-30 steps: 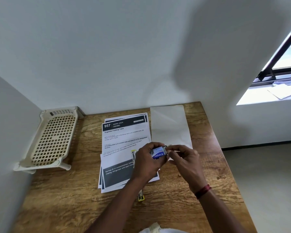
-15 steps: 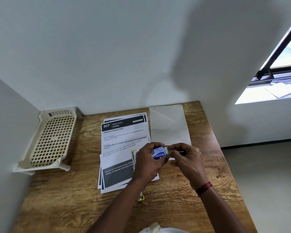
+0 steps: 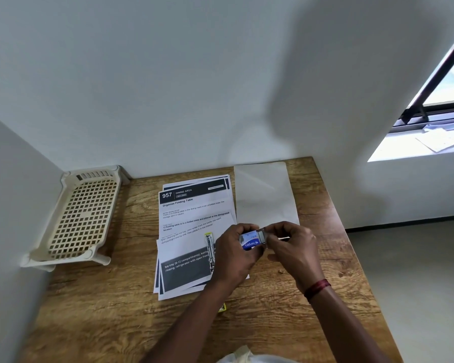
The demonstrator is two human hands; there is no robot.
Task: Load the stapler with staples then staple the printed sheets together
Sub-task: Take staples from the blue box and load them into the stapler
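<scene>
Above the worktop (image 3: 102, 310) the left hand (image 3: 233, 255) grips a small blue staple box (image 3: 249, 241); its upside-down label seems to read "Kangaro". The right hand (image 3: 291, 247) pinches the box's grey end. The stapler (image 3: 209, 247) lies on the printed sheets (image 3: 192, 218) headed "957 DINING AREA", "Organize Folding Table".

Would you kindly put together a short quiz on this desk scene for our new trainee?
1. True or false: the stapler lies on the printed sheets.
2. What does the left hand hold? A) a blue staple box B) the stapler C) a sheet
3. Fill in: the cream basket stands at the table's ___ side.
Key: 1 true; 2 A; 3 left.
</scene>
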